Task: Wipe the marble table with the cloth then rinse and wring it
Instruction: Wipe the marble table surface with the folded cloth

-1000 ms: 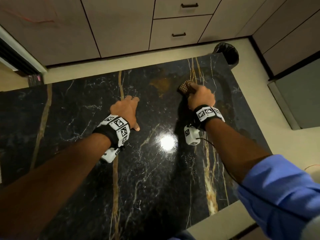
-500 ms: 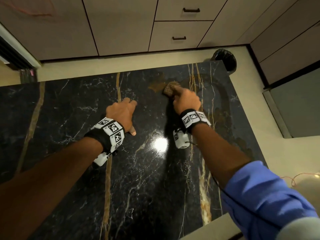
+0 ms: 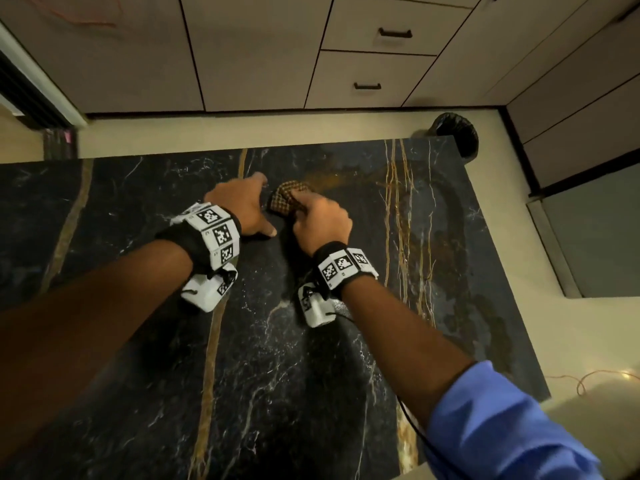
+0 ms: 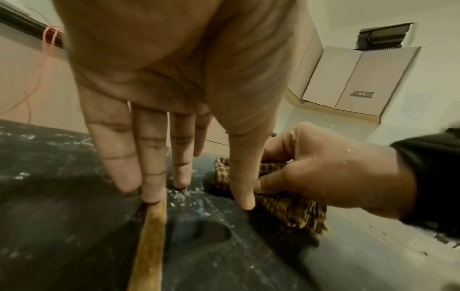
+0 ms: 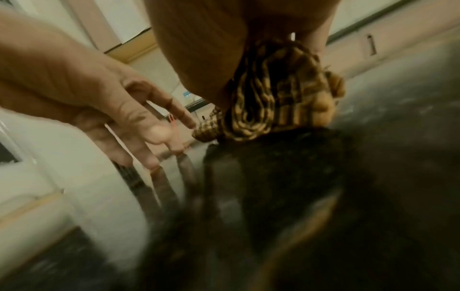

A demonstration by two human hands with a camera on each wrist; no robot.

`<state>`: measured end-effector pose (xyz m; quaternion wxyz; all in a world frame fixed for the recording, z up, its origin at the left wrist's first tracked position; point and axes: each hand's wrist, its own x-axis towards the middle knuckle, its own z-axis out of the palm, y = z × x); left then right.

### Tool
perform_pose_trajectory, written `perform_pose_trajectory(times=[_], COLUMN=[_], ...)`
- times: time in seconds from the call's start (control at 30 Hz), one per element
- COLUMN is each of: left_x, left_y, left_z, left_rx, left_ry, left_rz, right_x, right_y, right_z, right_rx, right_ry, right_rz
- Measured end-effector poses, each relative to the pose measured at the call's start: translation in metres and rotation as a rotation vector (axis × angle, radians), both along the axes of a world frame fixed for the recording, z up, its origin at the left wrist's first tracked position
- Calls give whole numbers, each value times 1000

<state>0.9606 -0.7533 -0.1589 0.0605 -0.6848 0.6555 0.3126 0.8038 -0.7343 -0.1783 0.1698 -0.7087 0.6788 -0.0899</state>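
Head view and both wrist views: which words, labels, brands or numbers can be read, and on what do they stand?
No readable words, brands or numbers.
White wristband on the left hand: black-and-white square code markers, patterns only.
White wristband on the right hand: the same markers, no letters.
Small grey plate on the beige cabinet door: too blurred to read.

Cloth (image 3: 286,201) on black marble table (image 3: 311,393)

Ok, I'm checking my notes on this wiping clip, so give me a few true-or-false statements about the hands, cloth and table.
1. The right hand grips the checked cloth. True.
2. The left hand holds the cloth. False: its straight fingertips rest on the marble table.
3. The cloth lies spread flat. False: it is bunched up.
4. A black bin stands beyond the table's far right corner. True.
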Motion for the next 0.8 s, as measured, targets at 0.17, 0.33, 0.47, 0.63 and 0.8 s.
perform_pose_trajectory(times=[0.17, 0.33, 0.47, 0.63, 0.8], left_x=[7, 7, 1, -2, -1], left_y=[-11, -21, -28, -31, -32], left_z=[-5, -12, -13, -16, -17], left_rx=[-28, -2, 31, 38, 37], left_ry=[-69, -70, -104, -123, -143], left_rz=[-12, -65, -77, -54, -51], right_x=[-46, -123, -104, -18, -12], right_y=[-41, -65, -57, -33, -55], right_z=[1, 17, 17, 1, 0], right_rx=[10, 114, 28, -3, -17], right_ry=[80, 82, 49, -12, 97], right_rz=[-103, -469, -427, -116, 13])
